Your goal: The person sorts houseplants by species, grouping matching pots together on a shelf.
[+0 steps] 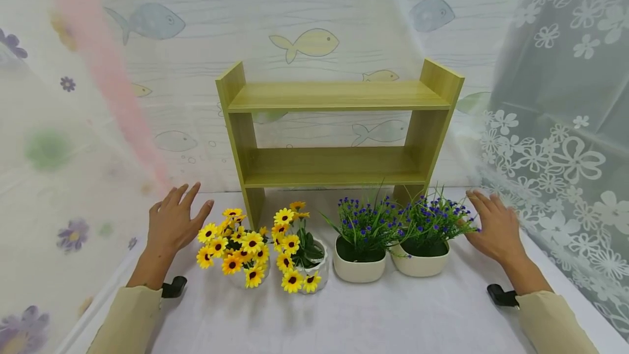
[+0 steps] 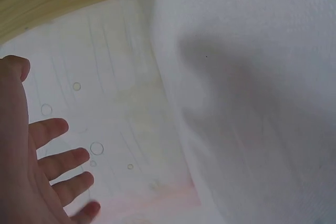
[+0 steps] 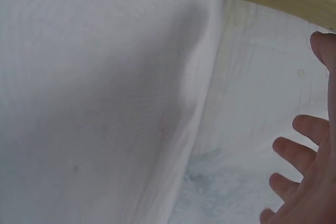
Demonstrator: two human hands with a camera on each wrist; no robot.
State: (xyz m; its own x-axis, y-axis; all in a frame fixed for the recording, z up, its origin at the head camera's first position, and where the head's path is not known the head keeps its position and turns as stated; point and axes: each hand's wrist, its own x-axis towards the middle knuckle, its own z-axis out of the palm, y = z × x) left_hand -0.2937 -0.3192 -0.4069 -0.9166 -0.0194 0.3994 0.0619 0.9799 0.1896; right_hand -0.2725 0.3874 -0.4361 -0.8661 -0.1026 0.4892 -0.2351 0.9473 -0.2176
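Observation:
My left hand [image 1: 172,220], fingers spread and holding nothing, is left of a pot of yellow flowers [image 1: 235,245]. A second pot of yellow flowers [image 1: 300,255] stands right of it, its white pot partly behind the blooms. Farther right are two cream pots of blue-purple flowers, one near the middle [image 1: 361,266] and one at the right [image 1: 421,264]. My right hand [image 1: 496,228] is just beside the rightmost plant, its thumb overlapped by the leaf tips. In the wrist views the left palm [image 2: 26,182] and right palm [image 3: 315,192] show bare, with fingers apart.
A two-tier wooden shelf [image 1: 334,165] stands behind the pots, both boards bare. White cloth [image 1: 373,316] covers the table. A curtain printed with fish [image 1: 314,42] hangs behind, and a sheer flowered curtain [image 1: 575,157] hangs at the right.

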